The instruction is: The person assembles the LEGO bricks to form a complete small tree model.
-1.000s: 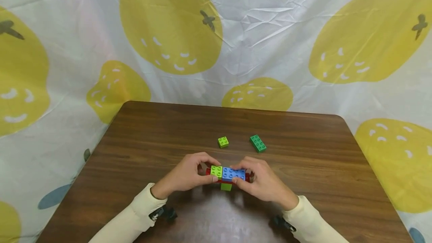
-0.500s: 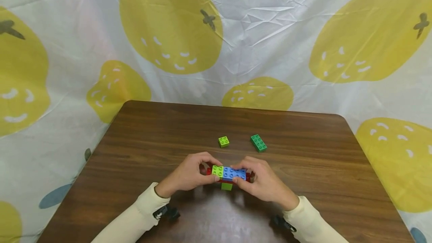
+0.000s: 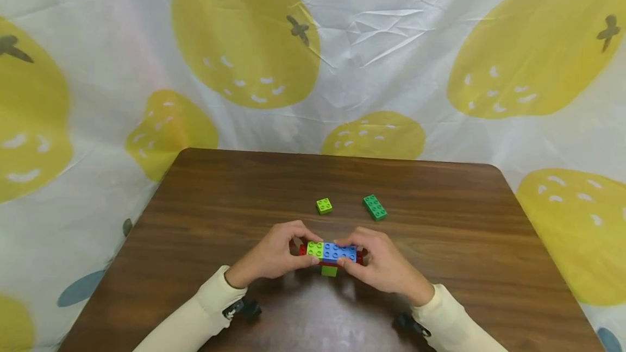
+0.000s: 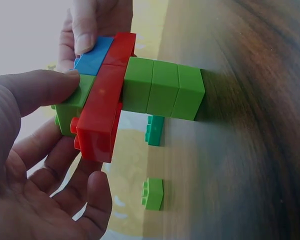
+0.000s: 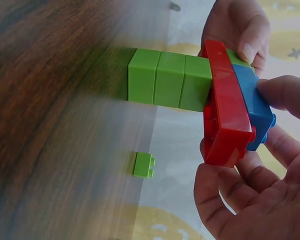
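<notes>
A T-shaped build of toy building bricks stands in front of me on the wooden table. Its post is a column of lime green bricks (image 4: 164, 89), with a layer of red bricks (image 4: 102, 95) across the top. On the red layer sit a square lime green brick (image 3: 315, 250) and a longer blue brick (image 3: 331, 252), side by side. My left hand (image 3: 275, 250) pinches the lime green top brick between thumb and fingers. From the other side, my right hand (image 3: 380, 261) pinches the blue brick the same way. Red studs show at both outer ends of the layer.
Behind the build, a loose square lime green brick (image 3: 324, 206) and a longer dark green brick (image 3: 374, 207) lie on the table (image 3: 235, 189). A white cloth (image 3: 274, 129) with yellow fruit shapes hangs at the table's far edge.
My left forearm has shifted slightly to the right. Both hands keep their hold on the top bricks, and the loose bricks lie where they were.
</notes>
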The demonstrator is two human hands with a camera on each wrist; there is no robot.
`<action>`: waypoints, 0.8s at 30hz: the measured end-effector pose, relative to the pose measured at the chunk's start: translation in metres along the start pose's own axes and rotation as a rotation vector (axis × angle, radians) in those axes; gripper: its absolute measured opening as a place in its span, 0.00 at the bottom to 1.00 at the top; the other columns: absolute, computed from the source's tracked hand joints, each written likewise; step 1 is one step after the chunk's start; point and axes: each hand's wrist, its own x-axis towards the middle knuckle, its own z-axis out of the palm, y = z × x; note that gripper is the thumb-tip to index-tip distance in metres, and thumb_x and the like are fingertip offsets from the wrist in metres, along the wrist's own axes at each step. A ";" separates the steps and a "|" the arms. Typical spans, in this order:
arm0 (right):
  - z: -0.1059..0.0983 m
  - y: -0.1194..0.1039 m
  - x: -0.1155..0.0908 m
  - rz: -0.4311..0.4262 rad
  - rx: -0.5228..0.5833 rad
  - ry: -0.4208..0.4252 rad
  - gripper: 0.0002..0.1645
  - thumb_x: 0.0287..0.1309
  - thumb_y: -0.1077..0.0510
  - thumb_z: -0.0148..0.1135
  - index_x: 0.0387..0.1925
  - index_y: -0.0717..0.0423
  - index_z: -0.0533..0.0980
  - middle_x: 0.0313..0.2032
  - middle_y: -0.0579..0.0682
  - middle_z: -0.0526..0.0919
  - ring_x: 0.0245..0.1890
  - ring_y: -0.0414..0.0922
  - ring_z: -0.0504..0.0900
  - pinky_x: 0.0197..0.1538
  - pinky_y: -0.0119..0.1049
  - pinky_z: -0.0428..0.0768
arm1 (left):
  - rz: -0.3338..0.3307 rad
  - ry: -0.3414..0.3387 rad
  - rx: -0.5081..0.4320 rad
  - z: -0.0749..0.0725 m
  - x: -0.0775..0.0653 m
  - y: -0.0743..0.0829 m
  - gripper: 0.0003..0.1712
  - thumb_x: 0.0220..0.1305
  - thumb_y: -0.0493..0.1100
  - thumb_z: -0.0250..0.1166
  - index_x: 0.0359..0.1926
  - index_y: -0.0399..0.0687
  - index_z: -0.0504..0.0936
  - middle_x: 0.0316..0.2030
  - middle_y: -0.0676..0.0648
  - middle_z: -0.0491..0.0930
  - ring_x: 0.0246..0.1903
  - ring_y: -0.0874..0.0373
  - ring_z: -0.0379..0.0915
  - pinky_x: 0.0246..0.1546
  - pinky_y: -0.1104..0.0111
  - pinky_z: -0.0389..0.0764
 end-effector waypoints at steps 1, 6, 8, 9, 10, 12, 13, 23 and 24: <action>0.000 0.000 0.000 -0.004 -0.003 -0.001 0.16 0.63 0.53 0.75 0.52 0.49 0.86 0.38 0.40 0.85 0.33 0.32 0.79 0.36 0.32 0.84 | -0.002 0.000 0.000 0.000 -0.001 0.000 0.18 0.60 0.47 0.80 0.51 0.53 0.90 0.39 0.55 0.83 0.36 0.63 0.76 0.39 0.57 0.85; 0.002 -0.001 0.000 -0.005 -0.006 0.005 0.16 0.63 0.54 0.75 0.51 0.49 0.86 0.38 0.40 0.85 0.34 0.31 0.79 0.36 0.31 0.83 | -0.021 -0.014 -0.031 0.001 -0.002 -0.003 0.19 0.62 0.48 0.79 0.53 0.53 0.88 0.42 0.53 0.84 0.37 0.62 0.77 0.39 0.65 0.85; 0.002 -0.001 -0.001 -0.001 -0.006 0.001 0.16 0.63 0.54 0.76 0.51 0.49 0.86 0.39 0.39 0.85 0.34 0.31 0.79 0.36 0.31 0.84 | -0.032 -0.021 -0.051 0.001 -0.002 -0.004 0.19 0.62 0.47 0.79 0.53 0.52 0.88 0.45 0.52 0.84 0.38 0.61 0.77 0.39 0.68 0.84; 0.002 -0.002 -0.001 0.003 -0.007 -0.007 0.16 0.63 0.53 0.76 0.52 0.48 0.86 0.39 0.39 0.85 0.34 0.31 0.79 0.36 0.31 0.84 | -0.038 -0.025 -0.058 0.001 -0.003 -0.004 0.19 0.62 0.47 0.79 0.53 0.52 0.87 0.46 0.52 0.84 0.38 0.60 0.78 0.39 0.68 0.83; 0.001 -0.002 0.000 0.004 -0.007 -0.015 0.16 0.64 0.53 0.75 0.52 0.48 0.86 0.39 0.39 0.85 0.34 0.31 0.79 0.36 0.32 0.84 | -0.044 -0.029 -0.061 0.000 -0.003 -0.004 0.20 0.62 0.47 0.79 0.53 0.51 0.87 0.46 0.51 0.84 0.38 0.59 0.78 0.39 0.69 0.83; 0.001 -0.002 0.001 0.005 -0.006 -0.032 0.16 0.64 0.52 0.75 0.52 0.48 0.85 0.40 0.38 0.85 0.34 0.32 0.79 0.35 0.33 0.85 | -0.052 -0.040 -0.051 -0.002 -0.002 -0.004 0.20 0.61 0.47 0.79 0.54 0.52 0.87 0.47 0.52 0.84 0.39 0.59 0.78 0.40 0.69 0.83; 0.001 -0.002 0.002 0.005 -0.007 -0.042 0.16 0.64 0.52 0.75 0.52 0.48 0.85 0.40 0.38 0.85 0.33 0.32 0.79 0.35 0.34 0.85 | -0.052 -0.047 -0.043 -0.002 -0.002 -0.003 0.21 0.61 0.47 0.79 0.54 0.52 0.86 0.47 0.52 0.84 0.39 0.58 0.78 0.40 0.69 0.83; -0.004 0.000 0.010 -0.024 -0.032 -0.062 0.12 0.64 0.53 0.74 0.48 0.47 0.84 0.38 0.38 0.86 0.33 0.32 0.80 0.35 0.29 0.83 | -0.033 -0.058 -0.034 -0.003 0.001 -0.002 0.22 0.61 0.47 0.79 0.55 0.52 0.85 0.48 0.51 0.84 0.41 0.55 0.79 0.40 0.72 0.82; -0.005 0.000 0.011 -0.023 -0.035 -0.060 0.11 0.65 0.53 0.74 0.47 0.47 0.85 0.39 0.38 0.87 0.33 0.32 0.81 0.36 0.29 0.83 | -0.031 -0.059 -0.037 -0.003 0.001 -0.002 0.22 0.61 0.47 0.79 0.55 0.51 0.85 0.48 0.51 0.84 0.41 0.55 0.79 0.39 0.72 0.82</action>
